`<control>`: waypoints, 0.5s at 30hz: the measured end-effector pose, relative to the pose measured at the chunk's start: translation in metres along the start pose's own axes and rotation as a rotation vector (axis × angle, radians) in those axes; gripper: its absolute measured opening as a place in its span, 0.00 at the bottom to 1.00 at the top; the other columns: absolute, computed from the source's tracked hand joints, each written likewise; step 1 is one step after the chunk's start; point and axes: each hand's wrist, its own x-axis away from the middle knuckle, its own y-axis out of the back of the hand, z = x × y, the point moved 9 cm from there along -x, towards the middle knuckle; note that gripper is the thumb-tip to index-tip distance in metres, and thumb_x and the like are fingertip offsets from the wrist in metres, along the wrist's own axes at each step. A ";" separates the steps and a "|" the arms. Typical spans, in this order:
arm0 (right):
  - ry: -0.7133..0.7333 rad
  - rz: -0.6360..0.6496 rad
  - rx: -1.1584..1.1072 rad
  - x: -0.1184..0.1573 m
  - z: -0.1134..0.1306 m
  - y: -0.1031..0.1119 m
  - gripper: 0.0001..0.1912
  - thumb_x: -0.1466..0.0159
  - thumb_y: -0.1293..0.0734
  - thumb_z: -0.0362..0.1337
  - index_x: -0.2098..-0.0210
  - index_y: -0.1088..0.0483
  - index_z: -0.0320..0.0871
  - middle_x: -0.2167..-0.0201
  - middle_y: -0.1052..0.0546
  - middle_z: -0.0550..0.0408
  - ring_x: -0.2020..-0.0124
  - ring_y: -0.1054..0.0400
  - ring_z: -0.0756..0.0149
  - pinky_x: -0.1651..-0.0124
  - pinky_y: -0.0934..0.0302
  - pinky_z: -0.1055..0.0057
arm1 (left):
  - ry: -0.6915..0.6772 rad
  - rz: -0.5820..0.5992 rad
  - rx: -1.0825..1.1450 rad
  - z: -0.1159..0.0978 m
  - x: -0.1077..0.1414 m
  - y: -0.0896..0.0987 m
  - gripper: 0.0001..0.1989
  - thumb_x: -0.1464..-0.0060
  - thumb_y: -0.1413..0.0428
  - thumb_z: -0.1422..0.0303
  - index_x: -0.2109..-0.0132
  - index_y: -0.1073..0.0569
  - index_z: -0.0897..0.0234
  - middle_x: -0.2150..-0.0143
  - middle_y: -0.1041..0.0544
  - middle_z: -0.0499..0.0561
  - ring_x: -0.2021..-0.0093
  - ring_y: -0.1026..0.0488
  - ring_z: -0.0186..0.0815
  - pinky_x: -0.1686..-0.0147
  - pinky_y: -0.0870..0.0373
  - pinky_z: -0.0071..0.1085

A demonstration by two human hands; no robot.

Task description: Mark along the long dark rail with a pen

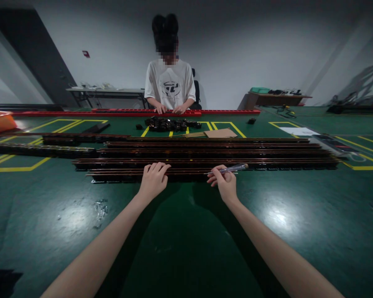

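My right hand is closed around a slim screwdriver with a clear handle. Its shaft points left along the nearest long dark strip, and the tip is too fine to make out. My left hand grips the middle of that same strip, its fingers bent over the top. More long dark strips with thin coppery edges lie in parallel rows just beyond both hands.
Across the green table a person in a white shirt rests both hands on a red rail. Small black parts are heaped mid-table near a cardboard piece. An orange container stands at left.
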 end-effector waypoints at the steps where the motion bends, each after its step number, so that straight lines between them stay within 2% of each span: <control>1: 0.001 0.002 0.000 0.000 0.000 0.000 0.12 0.43 0.33 0.45 0.73 0.31 0.41 0.80 0.24 0.56 0.83 0.29 0.68 0.84 0.38 0.77 | 0.000 0.003 -0.002 0.000 0.000 0.000 0.19 0.46 0.54 0.76 0.50 0.27 0.63 0.54 0.24 0.57 0.53 0.29 0.45 0.53 0.38 0.44; 8: -0.032 -0.099 -0.076 -0.002 -0.004 0.008 0.11 0.45 0.34 0.43 0.76 0.32 0.42 0.82 0.26 0.57 0.85 0.31 0.70 0.85 0.40 0.78 | -0.010 0.028 -0.009 0.000 0.001 -0.002 0.21 0.46 0.55 0.78 0.48 0.28 0.65 0.53 0.25 0.58 0.52 0.30 0.45 0.52 0.38 0.44; 15: 0.005 0.025 -0.028 -0.002 -0.004 -0.002 0.13 0.43 0.33 0.46 0.73 0.32 0.42 0.81 0.25 0.56 0.83 0.29 0.69 0.84 0.39 0.78 | -0.057 0.018 0.000 -0.002 0.001 -0.003 0.21 0.46 0.55 0.76 0.48 0.28 0.65 0.53 0.24 0.57 0.52 0.29 0.44 0.52 0.39 0.43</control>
